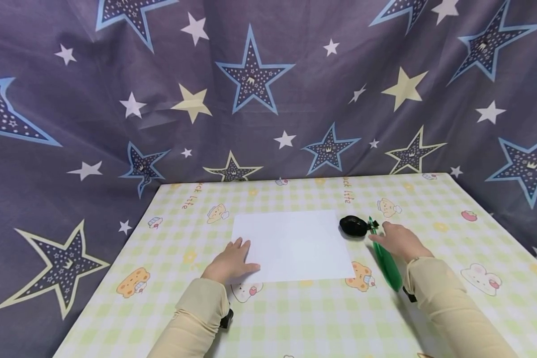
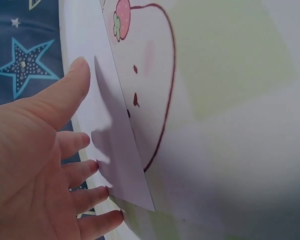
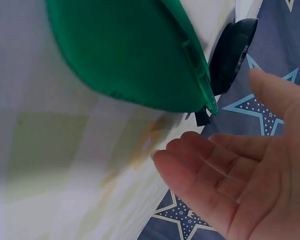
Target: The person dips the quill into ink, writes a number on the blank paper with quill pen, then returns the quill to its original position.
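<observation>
A white sheet of paper [image 1: 295, 246] lies flat on the table. My left hand [image 1: 230, 263] is at its left edge with fingers spread; in the left wrist view the fingertips are close to the sheet, and contact is hard to tell. Right of the paper lies a glossy green leaf-shaped piece [image 1: 387, 263], long and slightly curved. At its far end is a rounded black piece [image 1: 353, 226] with a short stem, dished in the right wrist view. Beside the green piece hovers my right hand [image 1: 402, 241], its fingers loosely bent and nothing in its grasp.
A green-and-white checked tablecloth [image 1: 138, 328] printed with cartoon animals covers the table. Behind it hangs a dark curtain [image 1: 259, 134] with stars, close to the table's far edge. Small black devices [image 1: 226, 319] are strapped under both wrists.
</observation>
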`<action>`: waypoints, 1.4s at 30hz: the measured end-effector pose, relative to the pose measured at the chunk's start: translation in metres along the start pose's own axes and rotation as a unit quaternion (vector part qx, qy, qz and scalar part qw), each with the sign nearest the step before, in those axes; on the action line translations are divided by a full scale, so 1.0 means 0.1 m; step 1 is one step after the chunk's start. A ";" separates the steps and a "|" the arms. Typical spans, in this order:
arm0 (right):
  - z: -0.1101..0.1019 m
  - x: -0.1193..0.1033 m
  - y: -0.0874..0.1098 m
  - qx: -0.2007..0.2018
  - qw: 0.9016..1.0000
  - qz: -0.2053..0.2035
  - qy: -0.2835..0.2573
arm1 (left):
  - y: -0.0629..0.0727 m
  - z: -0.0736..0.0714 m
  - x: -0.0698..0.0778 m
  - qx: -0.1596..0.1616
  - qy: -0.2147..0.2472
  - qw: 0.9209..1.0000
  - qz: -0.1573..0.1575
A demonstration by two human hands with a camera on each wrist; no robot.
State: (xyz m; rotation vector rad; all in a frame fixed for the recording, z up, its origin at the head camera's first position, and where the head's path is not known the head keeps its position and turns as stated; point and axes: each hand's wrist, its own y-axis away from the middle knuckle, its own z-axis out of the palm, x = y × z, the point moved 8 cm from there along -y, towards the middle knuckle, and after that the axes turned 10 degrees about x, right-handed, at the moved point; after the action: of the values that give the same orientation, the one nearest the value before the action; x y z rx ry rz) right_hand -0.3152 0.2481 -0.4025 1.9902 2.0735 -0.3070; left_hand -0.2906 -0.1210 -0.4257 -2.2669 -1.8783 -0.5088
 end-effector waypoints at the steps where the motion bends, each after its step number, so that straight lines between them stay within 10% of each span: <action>1: 0.00 0.00 0.00 -0.001 1.000 -0.002 0.001 | 0.00 0.00 0.01 0.000 0.000 1.000 0.001; 42: 0.15 -0.05 -0.07 -0.012 0.999 0.016 0.041 | -0.01 0.03 0.01 -0.007 -0.010 1.000 0.010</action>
State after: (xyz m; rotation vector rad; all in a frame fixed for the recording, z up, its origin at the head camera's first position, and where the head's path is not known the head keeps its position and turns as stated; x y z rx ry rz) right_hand -0.3212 0.2382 -0.4153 2.0521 2.0808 -0.1952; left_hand -0.2907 -0.1189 -0.4280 -2.3063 -1.8644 -0.4988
